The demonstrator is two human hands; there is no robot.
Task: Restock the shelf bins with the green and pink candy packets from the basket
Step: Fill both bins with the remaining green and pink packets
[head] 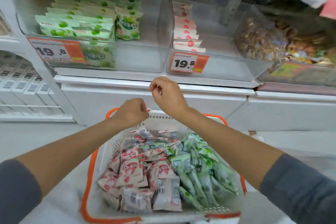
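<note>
Left hand (131, 113) curled at far edge of the orange-rimmed white plastic basket (106, 154), can't tell if gripping; right hand (168, 95) curled, empty, just above.

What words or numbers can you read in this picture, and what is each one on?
"19.8": left orange-and-white price tag, on the left clear plastic bin.
"19.8": middle orange-and-white price tag, on the middle clear plastic bin.
"果心": ends the name on the upright green candy packet; the rest is blurred.
Pink candy packets in the white basket, barcodes, white shelf labels: unreadable.
</note>
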